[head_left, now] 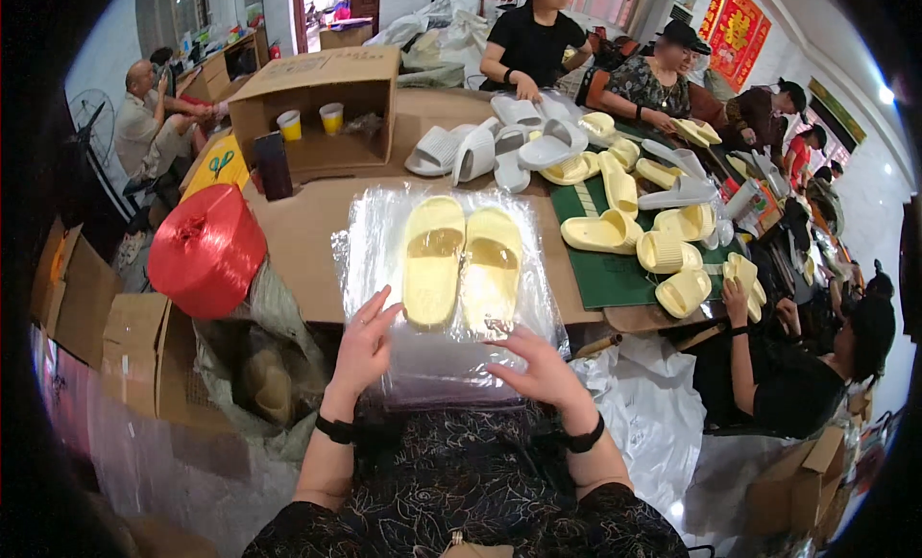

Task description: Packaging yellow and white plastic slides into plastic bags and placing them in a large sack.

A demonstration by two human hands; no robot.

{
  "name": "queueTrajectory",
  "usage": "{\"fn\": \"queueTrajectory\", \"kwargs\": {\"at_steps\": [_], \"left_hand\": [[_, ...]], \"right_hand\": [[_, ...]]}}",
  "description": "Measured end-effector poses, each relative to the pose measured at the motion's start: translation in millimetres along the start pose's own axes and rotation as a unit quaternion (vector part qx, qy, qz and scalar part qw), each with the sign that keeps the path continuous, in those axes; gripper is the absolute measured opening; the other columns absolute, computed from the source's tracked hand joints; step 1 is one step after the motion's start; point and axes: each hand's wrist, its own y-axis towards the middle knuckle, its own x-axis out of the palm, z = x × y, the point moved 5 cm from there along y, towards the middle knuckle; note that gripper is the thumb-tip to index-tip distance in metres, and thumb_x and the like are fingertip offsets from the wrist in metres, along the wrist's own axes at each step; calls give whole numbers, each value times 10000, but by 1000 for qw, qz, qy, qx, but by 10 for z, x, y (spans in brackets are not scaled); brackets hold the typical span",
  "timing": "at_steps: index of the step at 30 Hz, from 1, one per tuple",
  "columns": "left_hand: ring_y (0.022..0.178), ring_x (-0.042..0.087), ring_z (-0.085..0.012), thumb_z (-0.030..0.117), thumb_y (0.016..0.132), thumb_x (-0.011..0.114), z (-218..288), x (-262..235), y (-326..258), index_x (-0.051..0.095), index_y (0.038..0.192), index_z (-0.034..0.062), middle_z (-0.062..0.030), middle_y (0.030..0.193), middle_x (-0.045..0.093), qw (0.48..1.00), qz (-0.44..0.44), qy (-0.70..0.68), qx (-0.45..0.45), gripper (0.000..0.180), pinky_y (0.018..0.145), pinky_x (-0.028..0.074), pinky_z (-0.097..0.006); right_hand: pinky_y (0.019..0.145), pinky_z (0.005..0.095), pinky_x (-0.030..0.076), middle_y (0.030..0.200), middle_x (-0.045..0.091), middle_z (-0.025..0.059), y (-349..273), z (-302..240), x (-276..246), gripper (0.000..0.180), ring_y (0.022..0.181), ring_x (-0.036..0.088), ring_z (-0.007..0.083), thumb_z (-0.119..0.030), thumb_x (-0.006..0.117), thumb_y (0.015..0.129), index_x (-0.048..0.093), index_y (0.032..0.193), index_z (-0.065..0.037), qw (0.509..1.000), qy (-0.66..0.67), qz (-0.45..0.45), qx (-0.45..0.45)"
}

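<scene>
Both hands lie flat with fingers spread, the left hand (363, 345) and right hand (540, 368) pressing a stack of clear plastic bags (444, 299) on the bench (305, 233); nothing is clasped. Two yellow slippers (461, 262) lie side by side on the bags. A red twine spool (206, 251) stands left.

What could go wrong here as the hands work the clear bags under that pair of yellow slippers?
The stack of clear plastic bags overhangs the table's near edge, so it could slide off toward the lap. The yellow slippers lie loose on the slick film and may shift apart. The left hand and right hand might lift several sheets together.
</scene>
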Motion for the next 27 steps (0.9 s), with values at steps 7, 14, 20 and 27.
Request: {"fn": "queueTrajectory", "kwargs": {"at_steps": [7,14,20,27], "left_hand": [[1210,604,-300,-56,788,541,93,-52,-47,666,1192,60,-121,1391,578,998,-7,-62,-31,439,966,500,-362],[1163,637,-296,-64,810,536,165,-51,-75,667,1200,67,-132,1388,579,996,9,-85,-11,432,908,519,-345],[1113,654,-263,-44,816,555,31,-119,-140,677,1190,56,-133,1391,580,989,-18,-114,-91,406,878,515,-314],[1072,623,-135,-8,829,565,-114,-298,-139,675,1180,39,-123,1411,575,963,-49,-258,-52,370,891,488,-286]], "right_hand": [[1002,383,475,1273,635,152,-256,74,-259,389,1175,599,323,-94,741,806,660,1182,-39,993,26,80,-81],[987,407,476,1239,628,178,-95,61,234,359,1157,586,361,-190,723,859,656,1172,-29,995,-57,28,-71],[883,334,527,1139,691,136,-113,18,48,304,1022,671,250,-122,706,879,673,1163,-16,996,15,40,-72],[641,268,532,1100,704,75,-342,463,-530,337,749,686,167,9,650,846,697,1159,-105,963,-67,261,15]]}}
